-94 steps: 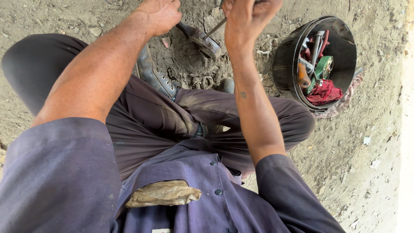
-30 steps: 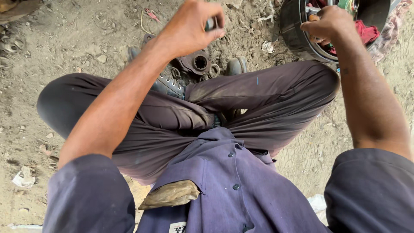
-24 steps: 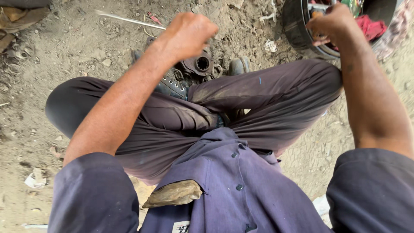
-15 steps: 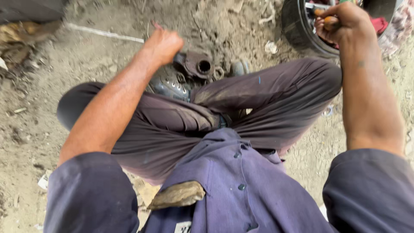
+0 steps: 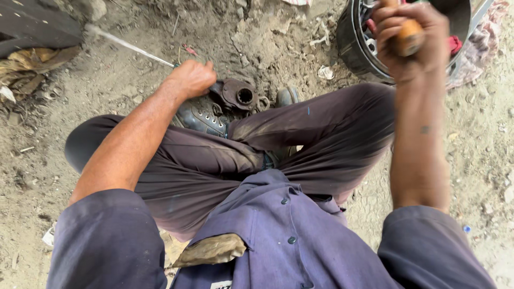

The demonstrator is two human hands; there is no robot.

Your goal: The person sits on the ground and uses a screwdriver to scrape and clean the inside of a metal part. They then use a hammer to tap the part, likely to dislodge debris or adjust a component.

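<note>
I judge this the striking step: my left hand [image 5: 191,78] fists a thin metal rod [image 5: 128,47] beside the rusty hub part [image 5: 240,96] on the far ground, my right hand [image 5: 409,37] fingers grip a raised wooden handle [image 5: 408,37], needing an aimed blow.

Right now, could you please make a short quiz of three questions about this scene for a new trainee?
1. True or false: the left hand rests beside the rusty metal part on the ground.
2. What does the right hand grip? A) an orange tool handle B) a boot C) a cloth
3. Fill in: the tools lie in a round black ____.

Key: 1 true; 2 A; 3 tub.
</note>
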